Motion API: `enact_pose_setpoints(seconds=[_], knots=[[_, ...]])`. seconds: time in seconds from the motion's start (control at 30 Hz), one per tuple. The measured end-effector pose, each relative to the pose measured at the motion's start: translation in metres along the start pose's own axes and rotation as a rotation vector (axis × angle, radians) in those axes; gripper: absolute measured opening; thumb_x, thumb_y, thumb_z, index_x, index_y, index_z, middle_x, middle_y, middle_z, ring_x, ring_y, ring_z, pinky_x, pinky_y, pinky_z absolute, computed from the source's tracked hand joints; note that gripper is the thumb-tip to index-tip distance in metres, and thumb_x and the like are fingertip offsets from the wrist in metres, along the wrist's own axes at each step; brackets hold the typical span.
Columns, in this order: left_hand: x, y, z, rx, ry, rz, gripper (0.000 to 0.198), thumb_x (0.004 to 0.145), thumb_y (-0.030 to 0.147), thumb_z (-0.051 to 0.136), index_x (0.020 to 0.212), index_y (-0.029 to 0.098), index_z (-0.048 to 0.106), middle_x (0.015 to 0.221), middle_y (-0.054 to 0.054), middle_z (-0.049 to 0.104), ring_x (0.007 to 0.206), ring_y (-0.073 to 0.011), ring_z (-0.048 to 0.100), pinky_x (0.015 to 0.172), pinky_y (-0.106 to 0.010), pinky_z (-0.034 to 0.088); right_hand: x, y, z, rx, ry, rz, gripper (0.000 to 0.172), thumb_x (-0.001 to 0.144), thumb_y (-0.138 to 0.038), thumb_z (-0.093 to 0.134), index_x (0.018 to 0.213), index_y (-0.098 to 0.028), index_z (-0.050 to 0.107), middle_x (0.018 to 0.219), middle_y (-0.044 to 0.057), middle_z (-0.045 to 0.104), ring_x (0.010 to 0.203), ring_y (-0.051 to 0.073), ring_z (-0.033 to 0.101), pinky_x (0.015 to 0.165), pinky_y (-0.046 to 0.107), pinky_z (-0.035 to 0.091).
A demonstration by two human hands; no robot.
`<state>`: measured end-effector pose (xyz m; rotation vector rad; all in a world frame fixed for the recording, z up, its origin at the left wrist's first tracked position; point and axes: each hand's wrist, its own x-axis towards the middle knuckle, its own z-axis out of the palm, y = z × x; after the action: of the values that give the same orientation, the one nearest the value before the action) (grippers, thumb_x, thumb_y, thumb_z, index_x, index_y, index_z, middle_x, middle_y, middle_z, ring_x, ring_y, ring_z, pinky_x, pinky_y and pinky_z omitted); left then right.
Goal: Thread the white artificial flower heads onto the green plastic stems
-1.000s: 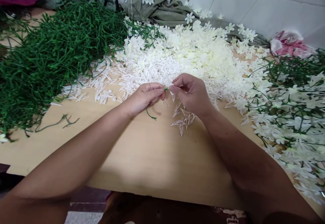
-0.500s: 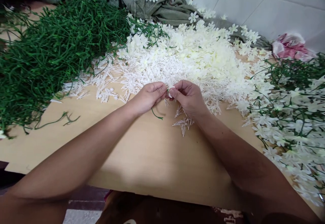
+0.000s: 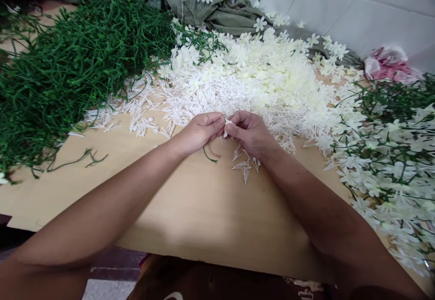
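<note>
My left hand (image 3: pixel 204 130) is closed in a pinch on a green plastic stem (image 3: pixel 210 156), whose lower end hangs out below the fingers. Fingertip to fingertip with it, my right hand (image 3: pixel 248 130) pinches a small white artificial flower (image 3: pixel 227 128) at the stem's upper end. The fingers cover where flower and stem meet. Just behind both hands spreads a heap of thin white sticks (image 3: pixel 217 94). A few more loose white sticks (image 3: pixel 245 166) lie on the board below my right hand.
A large pile of green stems (image 3: pixel 84 55) fills the left. White flower heads (image 3: pixel 272 71) are heaped at the back, and flowers on stems (image 3: pixel 390 164) lie at the right. Crumpled grey-green cloth (image 3: pixel 227 16) runs along the tiled wall. Tan board (image 3: pixel 183 218) covers the table.
Both hands stay together in nearly the same spot. The white piece between the fingertips has turned and now shows petals. The view has shifted very slightly.
</note>
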<state>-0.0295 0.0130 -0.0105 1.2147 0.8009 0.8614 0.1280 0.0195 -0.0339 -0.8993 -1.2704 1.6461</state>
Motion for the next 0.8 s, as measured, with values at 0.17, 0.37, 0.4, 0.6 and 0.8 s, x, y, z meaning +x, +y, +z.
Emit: enact_pose_setpoints(seconds=[0.17, 0.37, 0.4, 0.6, 0.8], knots=[[0.0009, 0.0017, -0.0002, -0.026, -0.024, -0.01, 0.043, 0.074, 0.041, 0.069, 0.054, 0.016, 0.041, 0.047, 0.007, 0.033, 0.043, -0.0025, 0.027, 0.042, -0.018, 0.019, 0.0002, -0.0008, -0.0003, 0.046, 0.014, 0.018, 0.033, 0.056, -0.036, 0.085, 0.061, -0.017, 0.059, 0.056, -0.005, 0.064, 0.054, 0.006, 0.056, 0.056, 0.02, 0.046], [0.0016, 0.0006, -0.0004, 0.03, -0.031, -0.023, 0.042, 0.073, 0.045, 0.067, 0.054, 0.016, 0.041, 0.046, 0.007, 0.034, 0.044, -0.0035, 0.027, 0.043, -0.02, 0.019, 0.0013, -0.0032, -0.0015, 0.05, -0.016, 0.055, 0.035, 0.055, -0.041, 0.084, 0.059, -0.017, 0.058, 0.057, -0.004, 0.064, 0.055, 0.006, 0.057, 0.058, 0.021, 0.047], [0.0013, 0.0, -0.0004, 0.052, -0.034, -0.019, 0.042, 0.073, 0.046, 0.066, 0.054, 0.017, 0.041, 0.046, 0.006, 0.035, 0.045, -0.0039, 0.027, 0.043, -0.02, 0.019, 0.0015, -0.0035, -0.0017, 0.044, -0.022, 0.057, 0.036, 0.055, -0.042, 0.084, 0.059, -0.017, 0.058, 0.056, -0.005, 0.063, 0.055, 0.006, 0.057, 0.057, 0.021, 0.047], [0.0004, -0.0049, -0.0002, 0.204, -0.008, 0.055, 0.038, 0.079, 0.039, 0.058, 0.053, 0.017, 0.041, 0.05, 0.005, 0.038, 0.051, -0.0059, 0.033, 0.049, -0.021, 0.025, 0.0, -0.0043, 0.001, -0.038, 0.002, 0.043, 0.037, 0.053, -0.041, 0.085, 0.058, -0.017, 0.057, 0.052, -0.004, 0.063, 0.052, 0.007, 0.056, 0.054, 0.02, 0.044], [0.0008, -0.0019, 0.0014, 0.134, 0.006, -0.007, 0.042, 0.078, 0.044, 0.061, 0.054, 0.017, 0.04, 0.047, 0.006, 0.036, 0.046, -0.0048, 0.029, 0.045, -0.021, 0.021, 0.0002, -0.0056, 0.0027, -0.039, 0.064, 0.057, 0.039, 0.052, -0.042, 0.085, 0.06, -0.017, 0.056, 0.054, -0.005, 0.062, 0.051, 0.006, 0.054, 0.052, 0.021, 0.043]])
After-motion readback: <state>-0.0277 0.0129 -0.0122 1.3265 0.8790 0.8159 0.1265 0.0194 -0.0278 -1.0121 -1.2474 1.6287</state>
